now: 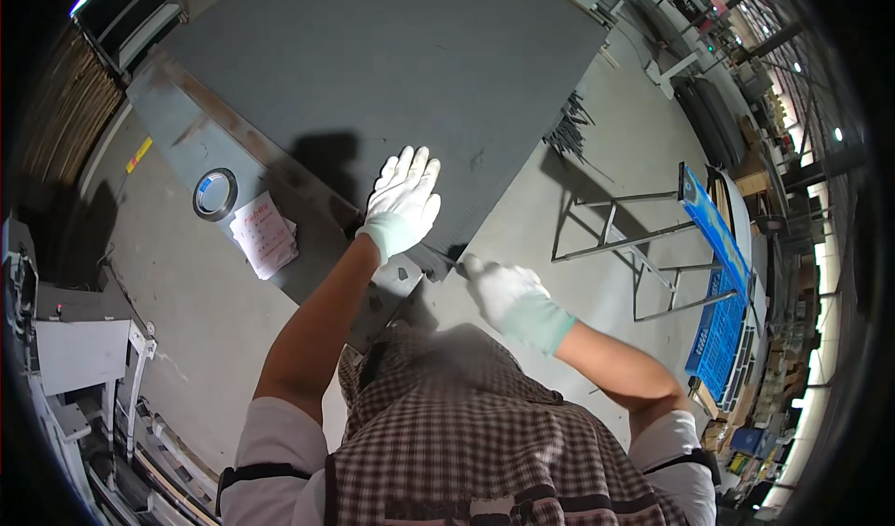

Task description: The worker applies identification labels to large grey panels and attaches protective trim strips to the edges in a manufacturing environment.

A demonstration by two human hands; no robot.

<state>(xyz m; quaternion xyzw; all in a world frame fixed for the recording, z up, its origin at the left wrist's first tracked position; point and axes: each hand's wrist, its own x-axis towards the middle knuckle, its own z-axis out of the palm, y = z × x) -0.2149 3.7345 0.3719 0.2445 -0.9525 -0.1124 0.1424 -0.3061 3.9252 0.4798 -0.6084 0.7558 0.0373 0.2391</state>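
A large dark grey sheet point(392, 60) covers most of the work table point(200, 153). My left hand point(406, 195), in a white glove, lies flat on the sheet near its close corner, fingers stretched out. Just right of that corner, my gloved right hand point(508, 293) is closed, its fingertips beside the sheet's edge. What it grips, if anything, is too small and dark to make out. At the left of the table sit a roll of tape point(215, 195) and some white paper slips point(265, 234) with red writing.
Thin black strips point(569, 130) hang by the sheet's right edge. On the right stands a metal frame point(615, 243) next to a blue plastic pallet point(718, 330). A grey machine point(84, 353) is at lower left, and stacked brown boards point(67, 106) stand at far left.
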